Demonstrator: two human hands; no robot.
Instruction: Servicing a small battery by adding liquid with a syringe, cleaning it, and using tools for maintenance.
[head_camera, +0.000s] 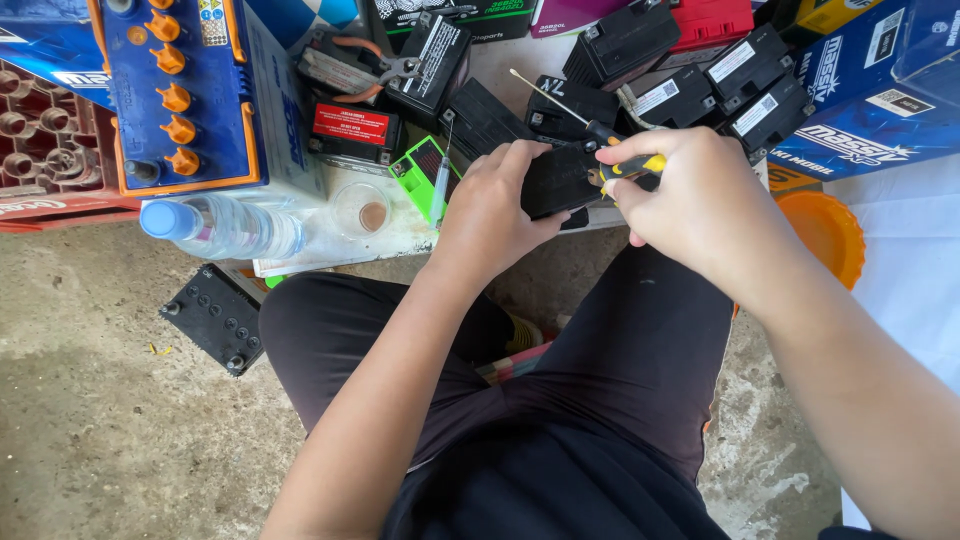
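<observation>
- left hand sits just left of centre frame, palm down and fingers wrapped over the top of a small black battery, so that grip is closed on the battery and pinning it in place
- right hand is right of centre, fist closed round the yellow-and-black handle of a screwdriver
- the bit that matters: the screwdriver's long axis runs diagonal, handle low-right in the fist, thin metal shaft poking up and to the upper left, tip ending above the battery near the top middle of the frame
- so the tip points away from the battery held under the left hand, not down into it; the handle end is what's touching or just beside the battery's right edge, can't tell which from this angle
- both hands are about equally close to the battery, left one on top, right one at its right side
- the battery looks like it rests on the edge of a low white board on the floor, right above the person's knees
- other stuff around: clear water bottle with blue cap lying on its side at left, a small clear cup next to it, a green tester-looking gadget, pliers at top, a big blue battery with orange caps upper left, more black batteries stacked upper right, an orange bowl at right
</observation>
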